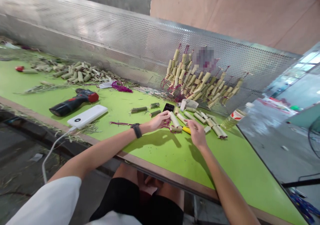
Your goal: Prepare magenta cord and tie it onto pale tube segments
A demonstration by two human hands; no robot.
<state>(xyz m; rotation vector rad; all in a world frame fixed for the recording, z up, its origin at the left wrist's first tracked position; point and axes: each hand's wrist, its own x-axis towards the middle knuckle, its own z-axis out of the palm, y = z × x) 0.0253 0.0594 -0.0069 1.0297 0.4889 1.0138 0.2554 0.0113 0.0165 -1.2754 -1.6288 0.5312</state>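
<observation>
My left hand (161, 121), with a dark band on its wrist, is closed on a short pale stalk piece (174, 119). It holds the piece tilted just above the green table. Opposite it is my right hand (198, 133), its fingers pinched together; what is between them I cannot make out. A yellow-handled tool (186, 129) shows beside the right fingers, partly hidden by them. Below the held piece lies another stalk piece (176, 128) with purple string around it. Several cut stalk pieces (192, 117) lie behind and to the right of the right hand.
Strung stalk bundles (200, 82) hang against the perforated metal panel (125, 35). Right of the pieces stands an oil-coloured bottle (233, 116). A phone (168, 107) lies behind my left hand. Further left are a cordless drill (73, 102), a white power bank (87, 116) and a stalk pile (80, 72).
</observation>
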